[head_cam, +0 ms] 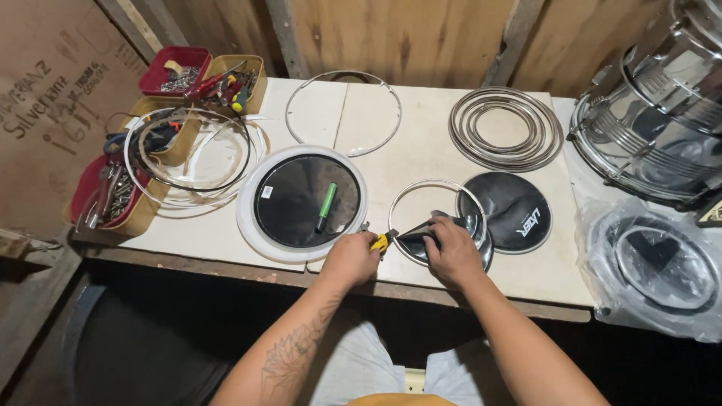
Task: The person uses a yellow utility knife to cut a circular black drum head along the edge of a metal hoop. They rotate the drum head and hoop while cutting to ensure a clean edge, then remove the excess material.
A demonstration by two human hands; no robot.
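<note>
The pale, matt counter [421,150] looks like painted board, smooth but scuffed, backed by rough brown wooden planks [421,37]. The stack of thin round hoops [505,129] is bright polished metal, as is the glossy chrome drum shell [662,113]. The round black drumhead with white rim [302,203] has a shiny plastic film; a glossy green plastic marker [326,206] lies on it. The yellow-handled tool [381,242] looks plastic-gripped. Crinkled clear plastic wrap [650,267] glistens.
</note>
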